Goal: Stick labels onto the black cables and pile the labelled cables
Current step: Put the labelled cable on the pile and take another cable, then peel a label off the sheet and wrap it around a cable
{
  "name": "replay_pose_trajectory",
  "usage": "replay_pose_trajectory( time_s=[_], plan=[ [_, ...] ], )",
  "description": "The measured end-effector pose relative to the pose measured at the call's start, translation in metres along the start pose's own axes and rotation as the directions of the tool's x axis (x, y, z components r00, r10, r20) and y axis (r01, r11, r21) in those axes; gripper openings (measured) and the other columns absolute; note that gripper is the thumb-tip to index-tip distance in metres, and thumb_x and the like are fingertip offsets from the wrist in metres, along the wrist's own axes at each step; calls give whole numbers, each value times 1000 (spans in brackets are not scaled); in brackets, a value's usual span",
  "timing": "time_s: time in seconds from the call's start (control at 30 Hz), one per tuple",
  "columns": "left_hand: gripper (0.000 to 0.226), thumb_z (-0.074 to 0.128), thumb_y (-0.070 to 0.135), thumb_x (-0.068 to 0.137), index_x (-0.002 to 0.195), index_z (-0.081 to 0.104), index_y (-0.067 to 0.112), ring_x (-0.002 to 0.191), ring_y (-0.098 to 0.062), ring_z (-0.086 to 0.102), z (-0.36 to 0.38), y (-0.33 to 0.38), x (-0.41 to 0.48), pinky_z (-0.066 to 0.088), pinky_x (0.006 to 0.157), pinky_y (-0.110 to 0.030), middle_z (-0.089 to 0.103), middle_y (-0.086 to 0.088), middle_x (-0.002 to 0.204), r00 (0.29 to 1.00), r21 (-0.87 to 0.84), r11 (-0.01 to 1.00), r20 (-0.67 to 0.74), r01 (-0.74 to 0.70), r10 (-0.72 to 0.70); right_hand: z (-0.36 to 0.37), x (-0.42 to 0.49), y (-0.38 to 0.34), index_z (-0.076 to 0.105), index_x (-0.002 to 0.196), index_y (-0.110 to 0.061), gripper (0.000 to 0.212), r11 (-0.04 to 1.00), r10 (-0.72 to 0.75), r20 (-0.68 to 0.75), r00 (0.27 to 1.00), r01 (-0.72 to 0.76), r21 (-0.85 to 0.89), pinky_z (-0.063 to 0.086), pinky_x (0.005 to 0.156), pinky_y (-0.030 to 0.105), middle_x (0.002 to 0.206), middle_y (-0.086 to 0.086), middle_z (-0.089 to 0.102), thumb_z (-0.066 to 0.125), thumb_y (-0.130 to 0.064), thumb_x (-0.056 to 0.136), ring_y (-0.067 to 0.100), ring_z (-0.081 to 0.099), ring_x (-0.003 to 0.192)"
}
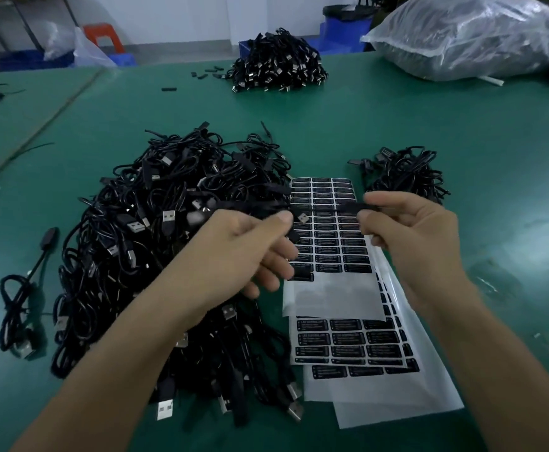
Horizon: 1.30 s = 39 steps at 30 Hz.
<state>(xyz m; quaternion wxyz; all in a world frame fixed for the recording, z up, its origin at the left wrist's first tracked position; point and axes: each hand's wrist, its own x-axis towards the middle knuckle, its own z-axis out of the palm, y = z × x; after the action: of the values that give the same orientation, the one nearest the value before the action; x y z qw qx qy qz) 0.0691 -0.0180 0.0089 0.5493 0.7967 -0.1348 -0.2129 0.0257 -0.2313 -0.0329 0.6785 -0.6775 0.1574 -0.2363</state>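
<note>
Between my two hands stretches one black cable [327, 209], held level above the label sheets. My left hand [250, 246] pinches its left part, with a USB plug dangling just past the thumb. My right hand [407, 230] pinches the flat black controller end. Beneath them lie sheets of black labels [328, 243] on white backing, with more sheets [358, 350] nearer me. A big heap of black USB cables [155, 243] sits to the left. A small pile of black cables [407, 174] rests to the right, behind my right hand.
The green table mat [348, 125] carries another cable heap [276, 63] at the back and a large clear plastic bag [472, 34] at the back right. A single loose cable [22, 295] lies at the left. Blue bins and a red stool stand beyond the table.
</note>
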Motion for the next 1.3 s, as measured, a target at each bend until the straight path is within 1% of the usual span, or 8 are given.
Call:
replay_pose_trajectory(
  time_s=[0.1, 0.2, 0.33, 0.57, 0.7, 1.0, 1.13, 1.3],
  plan=[
    [23, 62, 34, 94, 81, 77, 22, 55, 1, 59, 11, -5, -1, 43, 51, -9, 72, 6, 68, 948, 126, 949, -97, -289, 302, 3, -5, 1, 68, 85, -20, 22, 999, 18, 153, 988, -12, -44, 50, 58, 18, 71, 3, 74, 79, -2, 80, 12, 68, 65],
    [20, 63, 31, 94, 112, 71, 30, 93, 1, 60, 20, -9, -1, 46, 83, -17, 70, 20, 98, 833, 507, 751, -110, -423, 543, 3, -8, -3, 70, 71, -25, 20, 999, 49, 355, 933, -50, -7, 49, 53, 18, 69, 6, 73, 82, -10, 71, 13, 67, 61],
    [32, 39, 37, 103, 124, 62, 29, 104, -16, 60, 32, -18, 3, 36, 90, -30, 68, 10, 109, 869, 813, 459, 112, -359, 482, -1, -11, -5, 73, 77, -24, 16, 995, 94, 512, 854, -73, -61, 49, 54, 17, 75, 8, 75, 77, -8, 79, 14, 71, 66],
    [32, 17, 42, 101, 92, 44, 27, 77, -13, 41, 41, -34, 6, 34, 77, -31, 47, 15, 83, 905, 831, 478, 67, -284, 421, -12, -14, -2, 70, 92, -34, 7, 805, -67, 101, 993, 113, -583, 57, 69, 25, 83, -14, 72, 72, -38, 86, 4, 67, 77],
    [29, 18, 46, 102, 89, 37, 28, 72, -12, 39, 41, -37, 6, 36, 76, -32, 43, 15, 79, 892, 847, 439, 85, -300, 445, -10, -20, 4, 49, 132, -34, 85, 512, 176, 188, 966, 73, -856, 51, 86, 42, 109, -3, 53, 75, -72, 60, 20, 55, 101],
    [27, 18, 49, 98, 86, 27, 27, 43, -12, 31, 37, -42, 7, 45, 77, -36, 34, 13, 50, 905, 924, 308, 83, -227, 417, -18, -15, 3, 51, 138, -25, 86, 658, 190, 122, 974, -34, -753, 45, 63, 31, 93, -8, 49, 91, -44, 64, 19, 55, 82],
    [29, 24, 47, 100, 79, 28, 28, 39, -11, 35, 39, -44, 8, 40, 64, -35, 35, 13, 46, 870, 865, 421, 35, -272, 491, -21, -13, 2, 62, 126, -22, 62, 736, 116, 88, 989, -26, -677, 40, 47, 13, 74, 0, 58, 90, -30, 71, 5, 56, 59],
    [38, 55, 44, 95, 73, 24, 34, 43, -8, 43, 41, -41, 9, 22, 52, -20, 41, 12, 49, 866, 712, 631, -61, -310, 495, -15, -13, -1, 72, 85, -8, 20, 889, 299, 212, 930, -190, -418, 48, 48, 32, 76, 20, 67, 78, -27, 83, 24, 56, 57]
  ],
)
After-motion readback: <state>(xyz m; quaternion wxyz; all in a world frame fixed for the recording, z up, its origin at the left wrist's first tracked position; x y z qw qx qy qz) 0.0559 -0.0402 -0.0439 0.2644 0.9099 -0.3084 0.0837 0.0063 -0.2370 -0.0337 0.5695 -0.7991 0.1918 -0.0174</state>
